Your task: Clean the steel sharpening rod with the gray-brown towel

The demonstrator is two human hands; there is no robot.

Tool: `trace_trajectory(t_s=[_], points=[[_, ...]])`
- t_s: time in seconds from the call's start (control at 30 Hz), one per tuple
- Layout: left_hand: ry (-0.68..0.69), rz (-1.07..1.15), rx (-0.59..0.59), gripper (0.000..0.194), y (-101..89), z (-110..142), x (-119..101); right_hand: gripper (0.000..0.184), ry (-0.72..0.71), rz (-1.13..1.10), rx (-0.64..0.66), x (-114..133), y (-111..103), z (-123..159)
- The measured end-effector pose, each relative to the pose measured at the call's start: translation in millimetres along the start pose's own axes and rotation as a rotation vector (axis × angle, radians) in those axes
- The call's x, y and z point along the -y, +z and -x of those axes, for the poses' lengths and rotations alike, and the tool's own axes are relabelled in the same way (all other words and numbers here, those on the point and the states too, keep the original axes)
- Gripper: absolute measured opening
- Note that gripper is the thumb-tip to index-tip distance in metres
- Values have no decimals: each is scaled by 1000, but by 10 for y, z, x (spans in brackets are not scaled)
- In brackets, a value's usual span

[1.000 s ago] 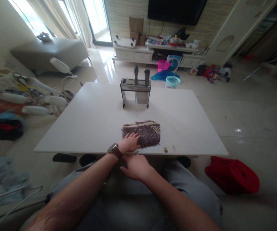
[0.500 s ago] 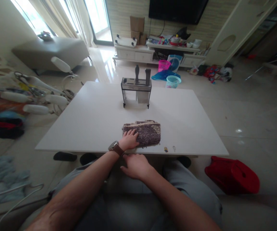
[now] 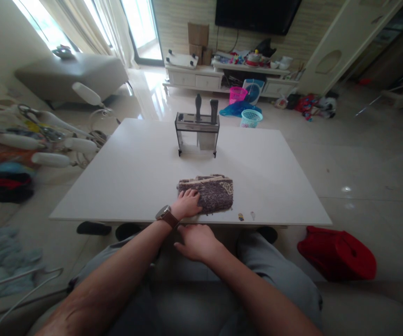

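Observation:
My left hand [image 3: 188, 202], with a brown-strapped watch at the wrist, lies flat on a folded brown-and-beige textile [image 3: 217, 196], fingers spread over its left part. The textile, a shaggy mat or thick cloth by its look, sits in layers near the table's front edge. Just below that edge is my right hand [image 3: 197, 241], thumb apart and fingers loosely bent. Its fingertips are partly hidden, and I see nothing held in it. Beyond the textile stands a knife holder [image 3: 182, 126] with clear sides; two dark-handled knives [image 3: 214, 111] are in it.
The white table [image 3: 134, 163] bears two small stickers [image 3: 241, 217] near its front edge. A red stool-like object [image 3: 337, 254] is on the floor at right. A floor lamp [image 3: 50, 160] with white shades stands at left. Baskets [image 3: 251, 119] and a TV cabinet [image 3: 187, 80] are beyond.
The view has shifted very slightly. Both hands and the folded textile keep the same places.

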State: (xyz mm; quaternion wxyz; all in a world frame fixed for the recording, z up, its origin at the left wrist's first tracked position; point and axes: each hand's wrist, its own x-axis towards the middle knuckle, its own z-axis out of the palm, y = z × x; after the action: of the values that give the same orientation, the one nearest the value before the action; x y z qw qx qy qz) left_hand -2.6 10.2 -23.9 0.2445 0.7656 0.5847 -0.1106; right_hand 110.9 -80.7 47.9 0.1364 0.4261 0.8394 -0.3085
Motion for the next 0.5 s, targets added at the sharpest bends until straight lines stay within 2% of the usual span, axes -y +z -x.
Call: trace_trajectory(t_s=[0.17,0.37,0.5], points=[[-30,29,32,76,25,-38,18,44,1,0,18,5,-1,0],[-3,5,-9,69,0,-8,-8,44,-2,8,14,3,14,-1],[-27,18,-31,76,-36,16,-10,44,1,12,19,3,9,1]])
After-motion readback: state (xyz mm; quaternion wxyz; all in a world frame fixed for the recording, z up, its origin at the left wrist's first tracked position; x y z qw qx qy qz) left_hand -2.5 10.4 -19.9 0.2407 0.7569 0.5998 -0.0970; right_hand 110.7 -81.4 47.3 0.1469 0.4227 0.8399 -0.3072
